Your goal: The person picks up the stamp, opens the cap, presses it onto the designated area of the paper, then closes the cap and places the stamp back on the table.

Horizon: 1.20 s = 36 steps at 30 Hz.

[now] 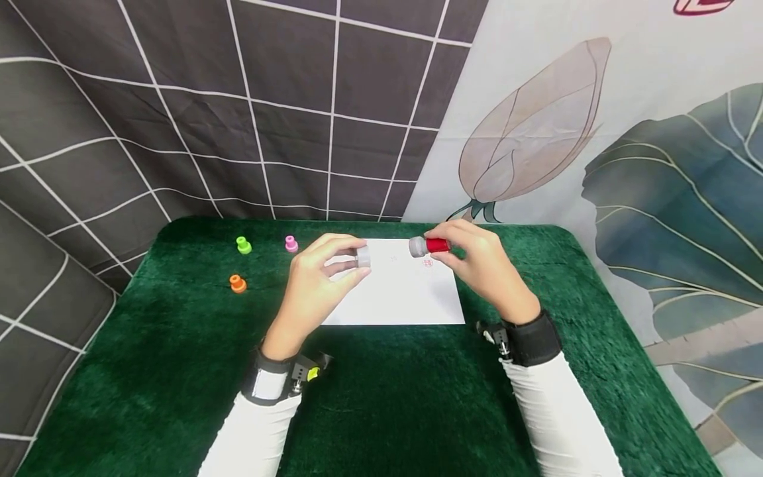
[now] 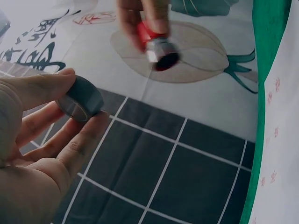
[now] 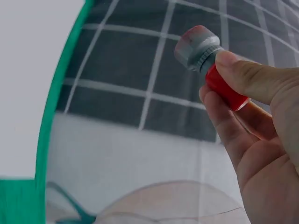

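Note:
My left hand (image 1: 312,281) pinches a short, grey, translucent round cap (image 1: 363,257) between thumb and fingers; the left wrist view shows the cap (image 2: 83,99) hollow at one end. Across from it, my right hand (image 1: 479,262) holds a small stamp (image 1: 438,245) by its red handle. The stamp lies sideways, its clear grey head toward the left hand, and a gap separates it from the cap. In the right wrist view, red tints the end of the stamp (image 3: 198,44). Below both hands lies a white sheet of paper (image 1: 393,301) with small red stamp prints, partly covered by the hands.
To the left on the green cloth (image 1: 179,358) stand a green stamp-like piece (image 1: 244,246), a pink one (image 1: 291,244) and an orange one (image 1: 238,284). Behind the table hangs a dark grid-patterned curtain (image 1: 286,86) beside a white cloth printed with plants (image 1: 530,126).

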Each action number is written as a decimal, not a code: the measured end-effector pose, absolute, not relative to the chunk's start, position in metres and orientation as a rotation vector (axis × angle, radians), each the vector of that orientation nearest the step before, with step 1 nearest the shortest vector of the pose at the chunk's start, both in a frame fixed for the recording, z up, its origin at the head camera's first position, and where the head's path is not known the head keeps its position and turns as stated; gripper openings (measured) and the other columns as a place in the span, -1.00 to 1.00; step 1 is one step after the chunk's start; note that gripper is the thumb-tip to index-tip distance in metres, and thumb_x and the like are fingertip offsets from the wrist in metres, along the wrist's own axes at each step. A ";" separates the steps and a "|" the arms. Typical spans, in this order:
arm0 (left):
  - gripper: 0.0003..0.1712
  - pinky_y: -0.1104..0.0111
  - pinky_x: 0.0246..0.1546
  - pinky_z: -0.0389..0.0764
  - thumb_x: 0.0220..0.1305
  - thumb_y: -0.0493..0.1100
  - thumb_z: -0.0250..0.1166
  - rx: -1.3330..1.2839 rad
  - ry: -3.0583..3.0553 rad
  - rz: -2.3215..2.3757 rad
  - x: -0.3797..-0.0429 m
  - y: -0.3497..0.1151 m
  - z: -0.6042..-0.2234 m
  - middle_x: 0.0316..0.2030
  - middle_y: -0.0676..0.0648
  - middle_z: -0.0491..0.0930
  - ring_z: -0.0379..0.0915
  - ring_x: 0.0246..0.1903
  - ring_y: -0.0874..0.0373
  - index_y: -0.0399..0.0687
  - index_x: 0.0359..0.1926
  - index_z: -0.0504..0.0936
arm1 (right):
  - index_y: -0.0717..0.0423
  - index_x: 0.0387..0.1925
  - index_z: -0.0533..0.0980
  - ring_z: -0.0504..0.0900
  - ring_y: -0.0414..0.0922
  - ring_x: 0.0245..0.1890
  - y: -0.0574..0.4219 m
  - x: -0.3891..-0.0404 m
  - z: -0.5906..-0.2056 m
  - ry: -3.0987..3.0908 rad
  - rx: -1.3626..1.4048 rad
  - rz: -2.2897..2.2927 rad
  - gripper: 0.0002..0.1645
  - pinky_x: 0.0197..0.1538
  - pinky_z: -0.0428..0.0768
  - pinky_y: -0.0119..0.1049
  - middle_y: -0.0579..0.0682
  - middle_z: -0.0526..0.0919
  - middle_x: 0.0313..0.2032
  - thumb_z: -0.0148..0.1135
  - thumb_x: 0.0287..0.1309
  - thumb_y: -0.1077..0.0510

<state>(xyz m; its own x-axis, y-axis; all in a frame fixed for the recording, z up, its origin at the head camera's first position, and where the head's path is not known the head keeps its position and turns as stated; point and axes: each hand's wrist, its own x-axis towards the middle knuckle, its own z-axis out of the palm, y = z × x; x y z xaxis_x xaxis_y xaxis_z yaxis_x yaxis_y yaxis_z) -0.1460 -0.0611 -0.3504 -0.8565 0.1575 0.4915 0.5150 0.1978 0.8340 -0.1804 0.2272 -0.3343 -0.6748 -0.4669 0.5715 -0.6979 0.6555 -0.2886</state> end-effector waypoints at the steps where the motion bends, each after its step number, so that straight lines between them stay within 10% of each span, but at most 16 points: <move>1: -0.52 0.31 0.06 0.72 0.09 -0.39 0.56 -0.645 -2.166 -1.719 -0.145 -0.060 -0.350 0.04 -0.12 0.68 0.67 0.05 0.07 -0.20 0.08 0.72 | 0.04 -0.02 0.70 0.69 -0.13 -0.14 0.225 -0.175 -0.333 -2.406 0.900 0.729 -0.57 -0.19 0.70 -0.23 -0.01 0.74 -0.07 0.56 0.04 0.34; 11: -0.51 0.18 0.04 0.75 0.07 -0.43 0.56 -0.741 -2.035 -1.868 -0.140 -0.049 -0.349 0.05 -0.15 0.68 0.65 0.03 0.03 -0.25 0.08 0.72 | 0.12 -0.02 0.72 0.64 -0.20 -0.10 0.201 -0.143 -0.323 -2.248 0.896 1.130 -0.54 -0.15 0.62 -0.62 0.02 0.75 -0.04 0.56 -0.02 0.41; 16: -0.50 0.14 0.03 0.75 0.06 -0.44 0.56 -0.767 -2.010 -1.915 -0.137 -0.046 -0.349 0.05 -0.17 0.67 0.65 0.05 0.01 -0.26 0.08 0.71 | 0.23 0.00 0.69 0.67 -0.18 -0.04 0.195 -0.138 -0.326 -2.233 0.888 1.274 -0.50 0.12 0.70 -0.40 0.10 0.73 -0.02 0.53 -0.05 0.49; 36: -0.48 0.26 0.04 0.73 0.03 -0.47 0.57 -0.832 -1.973 -1.922 -0.135 -0.040 -0.351 0.07 -0.18 0.68 0.64 0.05 0.00 -0.27 0.08 0.72 | 0.24 0.00 0.69 0.68 -0.14 -0.03 0.186 -0.136 -0.335 -2.219 0.935 1.377 -0.48 0.10 0.72 -0.34 0.12 0.73 -0.02 0.54 -0.08 0.50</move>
